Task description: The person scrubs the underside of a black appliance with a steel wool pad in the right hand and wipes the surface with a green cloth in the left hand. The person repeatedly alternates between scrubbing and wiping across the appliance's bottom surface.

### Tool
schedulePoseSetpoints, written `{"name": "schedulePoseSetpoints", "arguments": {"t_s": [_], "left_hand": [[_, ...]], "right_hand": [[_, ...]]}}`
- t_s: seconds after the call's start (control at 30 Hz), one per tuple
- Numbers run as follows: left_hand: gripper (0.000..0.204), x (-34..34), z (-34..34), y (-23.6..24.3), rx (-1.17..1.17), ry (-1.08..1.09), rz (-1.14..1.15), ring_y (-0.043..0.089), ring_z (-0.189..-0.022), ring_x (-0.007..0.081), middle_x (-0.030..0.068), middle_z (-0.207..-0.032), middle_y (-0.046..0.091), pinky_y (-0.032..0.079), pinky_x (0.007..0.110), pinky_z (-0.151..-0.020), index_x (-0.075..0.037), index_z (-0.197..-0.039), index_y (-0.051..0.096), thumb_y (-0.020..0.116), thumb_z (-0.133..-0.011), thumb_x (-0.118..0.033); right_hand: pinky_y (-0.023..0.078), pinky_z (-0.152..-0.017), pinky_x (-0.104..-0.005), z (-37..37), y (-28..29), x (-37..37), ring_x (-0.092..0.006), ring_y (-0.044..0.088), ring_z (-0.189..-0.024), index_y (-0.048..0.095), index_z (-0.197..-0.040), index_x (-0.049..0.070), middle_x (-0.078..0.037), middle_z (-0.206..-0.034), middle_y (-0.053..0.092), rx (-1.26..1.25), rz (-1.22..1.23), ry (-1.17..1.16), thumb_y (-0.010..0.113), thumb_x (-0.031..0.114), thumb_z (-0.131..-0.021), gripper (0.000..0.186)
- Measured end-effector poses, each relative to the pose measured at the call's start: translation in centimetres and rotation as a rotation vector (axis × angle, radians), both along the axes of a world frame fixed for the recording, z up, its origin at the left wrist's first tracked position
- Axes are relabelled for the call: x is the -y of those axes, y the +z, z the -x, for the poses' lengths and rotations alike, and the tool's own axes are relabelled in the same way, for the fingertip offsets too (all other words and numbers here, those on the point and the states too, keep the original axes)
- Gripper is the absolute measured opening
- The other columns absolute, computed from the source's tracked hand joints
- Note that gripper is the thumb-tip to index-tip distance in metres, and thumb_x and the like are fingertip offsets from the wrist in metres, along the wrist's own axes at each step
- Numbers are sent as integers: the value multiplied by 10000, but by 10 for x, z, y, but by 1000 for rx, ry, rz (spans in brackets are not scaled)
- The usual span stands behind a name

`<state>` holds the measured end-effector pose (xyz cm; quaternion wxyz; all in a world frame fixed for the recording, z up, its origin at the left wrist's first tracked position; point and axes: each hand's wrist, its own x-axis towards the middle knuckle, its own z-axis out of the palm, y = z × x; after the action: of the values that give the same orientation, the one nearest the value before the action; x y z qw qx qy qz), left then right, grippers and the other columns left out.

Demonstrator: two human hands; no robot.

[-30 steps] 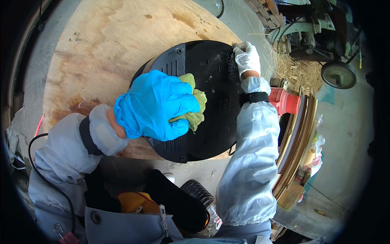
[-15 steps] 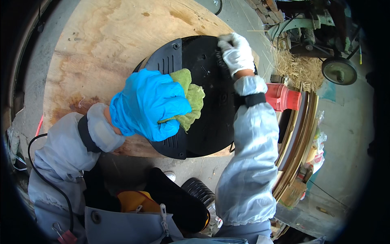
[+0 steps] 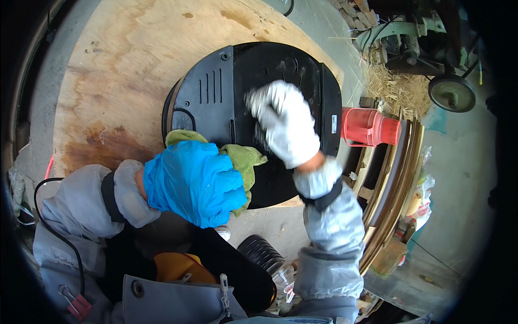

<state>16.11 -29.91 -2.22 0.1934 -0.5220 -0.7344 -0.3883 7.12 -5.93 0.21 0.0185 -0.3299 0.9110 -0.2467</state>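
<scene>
A large rounded black plastic housing [image 3: 280, 181] with slotted vents lies on the plywood board [image 3: 124, 59]. In a blue glove, my left hand [image 3: 194, 181] is closed on a green cloth [image 3: 245, 162] at the housing's near left edge. My right hand [image 3: 288, 124], in a white glove, is closed over the middle of the housing and blurred by motion. Dark bristles beneath its fingers look like a brush [image 3: 261, 134], mostly hidden by the hand. A greyer vented panel [image 3: 208, 92] forms the housing's left part, and a small white label [image 3: 334, 124] sits on its right side.
A red plastic container [image 3: 372, 127] stands right of the board, beside stacked wooden strips [image 3: 396, 186]. Straw [image 3: 396, 94] and a wheeled machine [image 3: 421, 54] are at the far right. Near my legs is a ribbed dark object [image 3: 261, 251]. A black cable runs along my left sleeve.
My right hand has moved from the housing's far right edge toward its middle, nearer me. My left hand has shifted down with the cloth to the near left edge. The housing appears slightly turned.
</scene>
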Motion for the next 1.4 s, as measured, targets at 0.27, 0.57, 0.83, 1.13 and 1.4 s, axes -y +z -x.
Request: {"name": "schedulePoseSetpoints", "arguments": {"t_s": [0.27,0.57,0.83,1.13,1.4], "left_hand": [[144,-4,3,4,28,66,-94,515,-605,188,-3,-722,526,397,354,-517,-189,-741,617,687,-668,-290],[132,-7,0,-3,46,81,-120,473,-543,188,-4,-656,469,364,363,-483,-199,-698,582,685,-644,-263],[137,-5,-2,-5,53,90,-125,541,-600,195,15,-712,540,417,364,-513,-179,-746,630,702,-671,-270],[164,0,-6,0,67,91,-35,638,-701,210,33,-810,655,487,371,-579,-154,-832,718,713,-720,-274],[101,-3,-6,18,182,149,-98,625,-620,241,12,-758,649,504,390,-545,-167,-819,738,720,-722,-190]], "right_hand": [[512,-737,-443,2,13,26,-361,617,-822,668,-888,99,-130,-870,640,158,-185,-133,759,145,-877,102],[543,-752,-445,30,-3,19,-355,657,-842,682,-874,73,-147,-848,672,-230,-55,70,731,103,-884,58],[541,-726,-452,42,-3,12,-379,648,-746,669,-853,61,-155,-776,651,-89,-2,-156,717,107,-889,76],[527,-780,-476,14,8,30,-386,644,-873,694,-910,79,-157,-898,677,-116,-94,-154,727,174,-891,103],[539,-773,-409,-18,4,-39,-358,677,-836,680,-844,63,-152,-844,697,0,2,-280,686,43,-881,43]]}}
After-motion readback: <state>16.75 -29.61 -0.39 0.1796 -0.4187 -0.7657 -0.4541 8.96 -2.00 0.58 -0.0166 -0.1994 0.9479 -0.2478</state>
